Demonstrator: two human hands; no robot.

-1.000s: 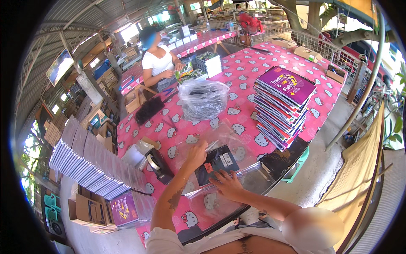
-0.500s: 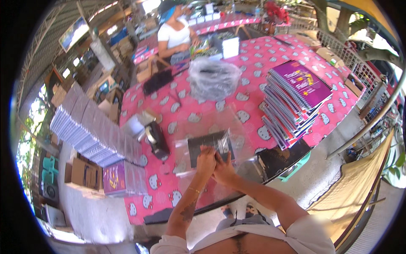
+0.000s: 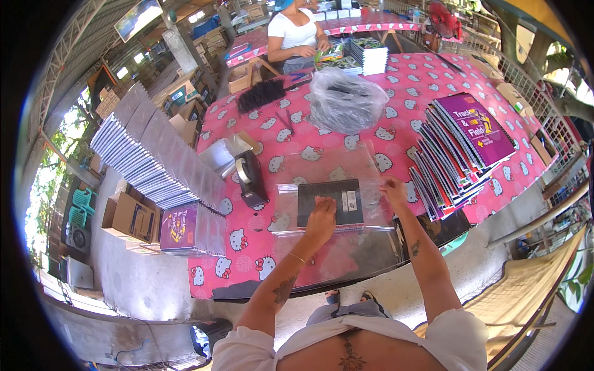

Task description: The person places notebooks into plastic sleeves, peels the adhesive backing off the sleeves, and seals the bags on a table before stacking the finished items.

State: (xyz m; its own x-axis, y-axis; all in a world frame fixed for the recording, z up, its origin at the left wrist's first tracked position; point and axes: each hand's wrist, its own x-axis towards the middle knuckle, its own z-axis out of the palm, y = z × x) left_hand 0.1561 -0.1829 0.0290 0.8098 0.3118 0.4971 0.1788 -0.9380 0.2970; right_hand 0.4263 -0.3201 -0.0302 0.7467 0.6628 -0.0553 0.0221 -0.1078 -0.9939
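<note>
A dark spiral-bound notebook (image 3: pixel 309 193) with a pale label lies inside a clear plastic sleeve (image 3: pixel 372 204) near the table's front. My left hand (image 3: pixel 323 217) rests on the notebook's cover, its fingers stretched out and pressing down. At the sleeve's right edge, the fingers of my right hand (image 3: pixel 393 188) are closed on the plastic. More clear film (image 3: pixel 340 157) is spread flat just beyond the notebook. Left of it stands a black tape dispenser (image 3: pixel 250 179).
Tall stacks of sleeved notebooks (image 3: pixel 145 161) stand at the left edge. Unsleeved spiral notebooks (image 3: pixel 473 133) are piled at the right. A crumpled heap of clear plastic (image 3: pixel 348 102) and a black brush (image 3: pixel 260 96) lie farther back. Across the table, a person (image 3: pixel 297 34) handles booklets.
My hands were together over the notebook. My right hand has moved away to the sleeve's right edge, while my left stays on the cover. The view has shifted.
</note>
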